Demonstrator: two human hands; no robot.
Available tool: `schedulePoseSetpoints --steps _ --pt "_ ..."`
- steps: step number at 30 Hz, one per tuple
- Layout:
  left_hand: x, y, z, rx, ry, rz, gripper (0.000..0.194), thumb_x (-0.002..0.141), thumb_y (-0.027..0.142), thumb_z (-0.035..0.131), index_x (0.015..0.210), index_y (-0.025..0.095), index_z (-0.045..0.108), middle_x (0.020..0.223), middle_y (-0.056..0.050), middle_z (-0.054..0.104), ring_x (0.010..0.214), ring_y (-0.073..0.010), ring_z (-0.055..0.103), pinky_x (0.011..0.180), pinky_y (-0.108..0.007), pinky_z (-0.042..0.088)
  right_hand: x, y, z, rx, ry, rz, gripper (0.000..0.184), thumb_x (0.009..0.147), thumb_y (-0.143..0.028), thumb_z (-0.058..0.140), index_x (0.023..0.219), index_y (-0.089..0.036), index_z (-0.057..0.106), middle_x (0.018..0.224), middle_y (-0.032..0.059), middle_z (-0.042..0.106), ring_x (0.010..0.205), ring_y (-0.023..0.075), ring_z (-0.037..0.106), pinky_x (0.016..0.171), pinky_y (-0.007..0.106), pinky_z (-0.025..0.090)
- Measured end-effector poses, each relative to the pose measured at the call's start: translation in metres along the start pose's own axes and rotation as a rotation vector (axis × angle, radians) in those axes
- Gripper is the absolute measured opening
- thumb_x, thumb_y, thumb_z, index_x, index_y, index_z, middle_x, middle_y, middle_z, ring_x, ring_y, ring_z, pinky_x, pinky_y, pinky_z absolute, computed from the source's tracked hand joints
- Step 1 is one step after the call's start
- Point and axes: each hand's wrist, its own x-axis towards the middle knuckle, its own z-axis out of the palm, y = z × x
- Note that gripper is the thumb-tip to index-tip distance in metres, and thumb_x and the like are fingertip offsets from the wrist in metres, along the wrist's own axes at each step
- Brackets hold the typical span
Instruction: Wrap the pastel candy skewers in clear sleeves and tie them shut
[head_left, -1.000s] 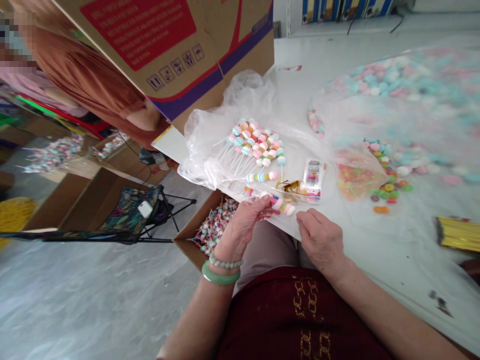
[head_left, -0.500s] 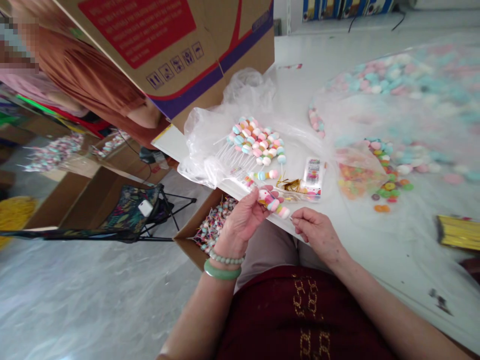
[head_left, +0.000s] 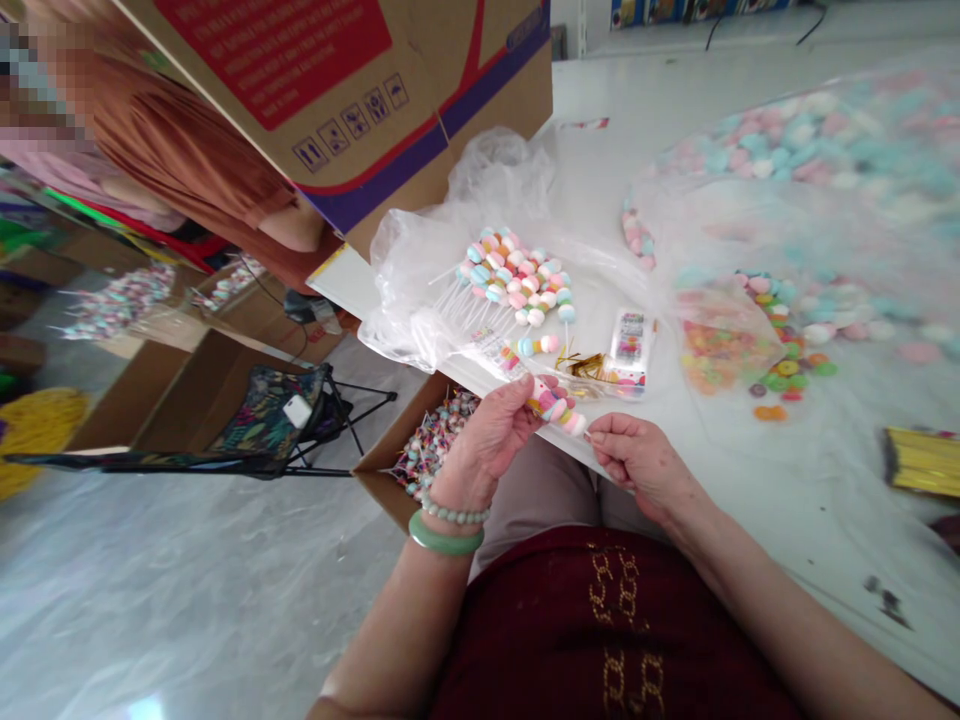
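Note:
My left hand [head_left: 504, 425] is closed round a small clear printed bag, thumb on top. Part of a marshmallow skewer [head_left: 559, 408] shows at the bag, its pale end outside. My right hand [head_left: 626, 447] pinches the skewer's thin stick just beyond that end. Behind my hands lies a pile of marshmallow skewers [head_left: 514, 275], white sticks toward the left. One more skewer [head_left: 536, 346] lies nearer to me. Beside it are gold twist ties [head_left: 585, 364] and a stack of printed bags [head_left: 631, 342].
A large carton [head_left: 360, 120] stands at the back left. Right are loose marshmallows [head_left: 817, 140] under clear plastic and fruit gummies [head_left: 787, 370]. Below the table edge, an open box [head_left: 379, 480] holds wrapped skewers. A folding chair [head_left: 262, 420] and a person in a brown top [head_left: 187, 130] are left.
The skewer's pale end and my right hand are slightly nearer each other in the grip. Otherwise the whole view has shifted a little; both hands keep their hold.

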Motion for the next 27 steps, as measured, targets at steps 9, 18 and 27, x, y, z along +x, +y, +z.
schedulePoseSetpoints --steps 9,18,27 --pt "-0.002 -0.003 0.008 -0.071 0.002 -0.031 0.032 0.079 0.038 0.070 0.095 0.011 0.067 0.090 -0.011 0.071 0.088 -0.0228 0.069 0.083 -0.034 0.054 -0.002 0.011 0.002 -0.682 0.182 -0.531 0.015 0.082 -0.027 0.049 0.072 -0.022 0.060 0.062 -0.0012 0.058 0.062 0.0154 0.054 0.061 0.027 0.040" --pt "0.002 -0.006 0.006 -0.066 0.088 0.034 0.023 0.078 0.029 0.071 0.091 0.011 0.068 0.087 -0.008 0.071 0.085 -0.0197 0.069 0.084 -0.032 0.054 -0.005 0.015 -0.004 -1.109 0.150 -0.833 0.023 0.091 -0.019 0.041 0.082 -0.021 0.062 0.077 0.0041 0.064 0.072 0.0167 0.059 0.068 0.027 0.042" --pt "0.003 0.003 0.018 -0.076 0.103 0.146 0.027 0.077 0.024 0.072 0.101 0.015 0.066 0.089 -0.006 0.070 0.082 -0.0181 0.069 0.076 -0.029 0.055 -0.005 0.005 0.000 -0.872 0.196 -0.663 0.012 0.085 -0.023 0.050 0.084 -0.024 0.063 0.069 -0.0019 0.064 0.065 0.0166 0.059 0.065 0.027 0.042"
